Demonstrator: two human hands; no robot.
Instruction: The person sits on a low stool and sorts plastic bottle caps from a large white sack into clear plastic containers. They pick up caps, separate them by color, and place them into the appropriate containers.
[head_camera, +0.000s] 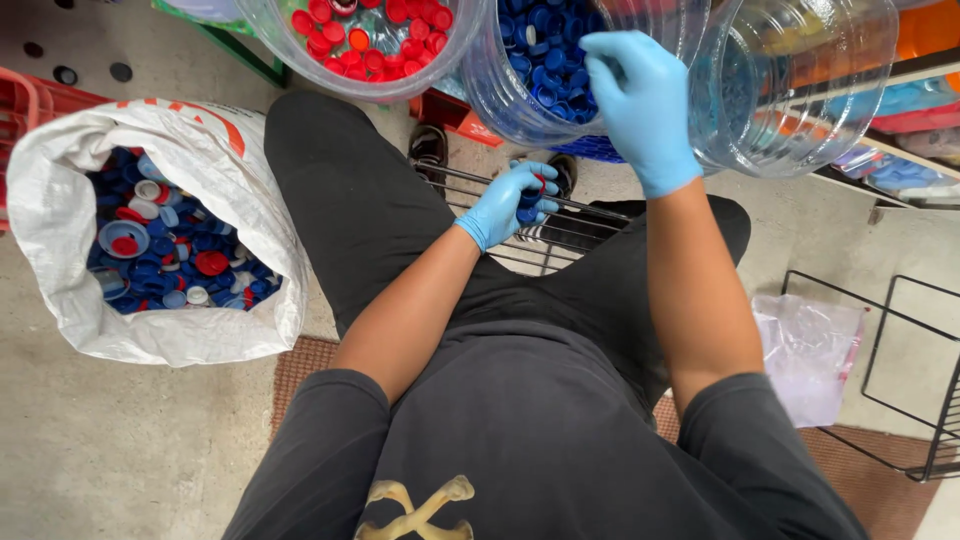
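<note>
Both my hands wear blue gloves. My left hand (512, 203) is closed around a few bottle caps, blue and red, held low between my knees above a wire rack (590, 232). My right hand (640, 100) is raised over the open top of a clear plastic jug (520, 100) filled with blue caps, its fingers bent and pinched together; whether a cap is in them I cannot tell. A second clear jug (360, 50) to the left holds red caps. A white sack (60, 250) at my left is full of mixed blue, red and white caps (165, 245).
A third clear jug (800, 80) stands at the right and looks nearly empty. A crumpled clear plastic bag (810, 350) lies by a black wire frame (905, 380) at the right. A red crate (30, 110) is behind the sack. I sit on a brown mat (300, 365) on concrete.
</note>
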